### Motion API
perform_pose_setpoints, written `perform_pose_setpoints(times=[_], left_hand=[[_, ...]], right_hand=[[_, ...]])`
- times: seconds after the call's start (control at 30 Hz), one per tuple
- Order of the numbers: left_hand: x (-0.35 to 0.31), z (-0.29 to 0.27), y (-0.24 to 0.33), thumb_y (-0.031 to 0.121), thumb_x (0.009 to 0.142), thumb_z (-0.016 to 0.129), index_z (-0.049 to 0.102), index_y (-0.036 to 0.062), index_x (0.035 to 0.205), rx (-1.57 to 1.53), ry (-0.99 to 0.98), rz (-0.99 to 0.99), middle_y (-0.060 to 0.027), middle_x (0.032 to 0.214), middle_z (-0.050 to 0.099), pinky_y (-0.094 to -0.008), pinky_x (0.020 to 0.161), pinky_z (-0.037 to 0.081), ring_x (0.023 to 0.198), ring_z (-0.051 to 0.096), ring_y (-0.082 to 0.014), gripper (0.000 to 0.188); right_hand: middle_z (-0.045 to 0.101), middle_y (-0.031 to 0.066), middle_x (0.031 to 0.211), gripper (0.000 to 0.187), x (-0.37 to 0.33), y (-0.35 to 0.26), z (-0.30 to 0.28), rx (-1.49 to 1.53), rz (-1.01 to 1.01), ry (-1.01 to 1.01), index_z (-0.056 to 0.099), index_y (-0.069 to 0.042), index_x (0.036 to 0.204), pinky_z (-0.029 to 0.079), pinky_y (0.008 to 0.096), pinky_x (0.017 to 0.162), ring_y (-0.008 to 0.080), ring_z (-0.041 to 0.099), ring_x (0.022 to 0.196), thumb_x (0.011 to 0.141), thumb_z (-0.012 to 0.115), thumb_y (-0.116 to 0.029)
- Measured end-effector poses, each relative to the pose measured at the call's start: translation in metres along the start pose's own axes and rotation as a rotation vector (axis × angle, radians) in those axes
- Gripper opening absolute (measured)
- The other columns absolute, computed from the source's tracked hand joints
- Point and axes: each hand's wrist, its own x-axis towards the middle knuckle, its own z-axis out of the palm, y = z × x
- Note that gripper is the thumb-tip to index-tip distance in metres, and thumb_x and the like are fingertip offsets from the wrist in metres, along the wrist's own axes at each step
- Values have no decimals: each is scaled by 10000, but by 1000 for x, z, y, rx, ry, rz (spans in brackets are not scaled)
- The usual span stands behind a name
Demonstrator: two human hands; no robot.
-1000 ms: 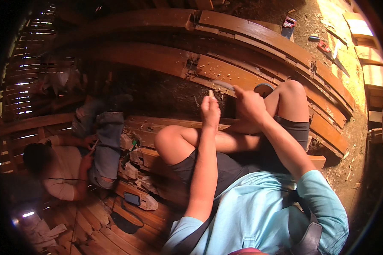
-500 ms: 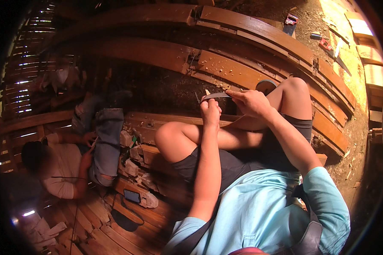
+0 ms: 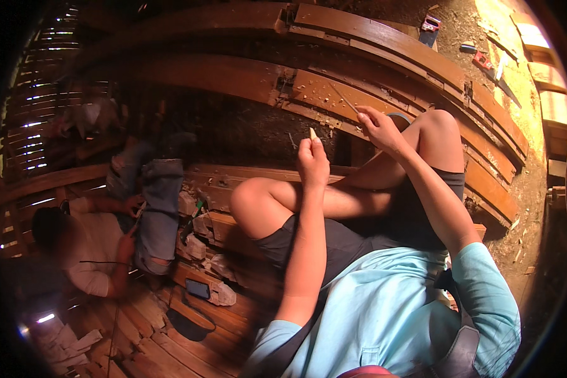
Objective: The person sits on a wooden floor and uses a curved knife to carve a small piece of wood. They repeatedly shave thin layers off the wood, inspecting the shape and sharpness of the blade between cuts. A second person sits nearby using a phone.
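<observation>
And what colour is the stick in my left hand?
The stick looks pale yellow, in the head view.

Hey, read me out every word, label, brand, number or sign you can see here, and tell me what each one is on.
There is no text I can read in this view.
Phone: screen too small and dim to make out anything.
Upper red-handled saw and lower red-handled saw: any markings are too small to read.
Blade in the right hand: no lettering visible.
</observation>
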Motion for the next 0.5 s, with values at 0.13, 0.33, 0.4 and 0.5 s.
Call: perform_pose_setpoints(times=[0.13, 0.33, 0.4, 0.5], left_hand=[[7, 4, -7, 232, 951, 537, 562, 30, 869, 275, 83, 155, -38, 644, 558, -287, 492, 448, 516, 539, -124, 219], [-11, 9, 22, 184, 894, 573, 583, 30, 907, 606, 21, 365, -175, 820, 635, -448, 658, 482, 764, 618, -383, 156], [-15, 13, 23, 168, 881, 580, 586, 32, 926, 654, -19, 379, -171, 846, 637, -454, 665, 482, 781, 620, -381, 143], [-19, 15, 24, 156, 875, 569, 585, 45, 936, 700, -115, 353, -170, 873, 633, -476, 683, 479, 805, 617, -388, 127]], right_hand=[[549, 19, 635, 349, -2, -7, 2, 209, 135, -159, 663, 2, 1004, 430, 271, 578, 102, 512, 619, 964, 502, -305], [452, -47, 622, 323, -5, -14, 5, 211, 177, -198, 537, -82, 834, 294, 216, 392, 35, 384, 460, 920, 612, -384], [489, -35, 621, 326, -8, -21, 3, 245, 224, -211, 592, -52, 820, 332, 232, 445, 50, 426, 514, 900, 640, -365], [528, -27, 636, 293, -9, -26, 0, 262, 262, -262, 627, -42, 833, 343, 230, 462, 49, 450, 538, 883, 664, -328]])
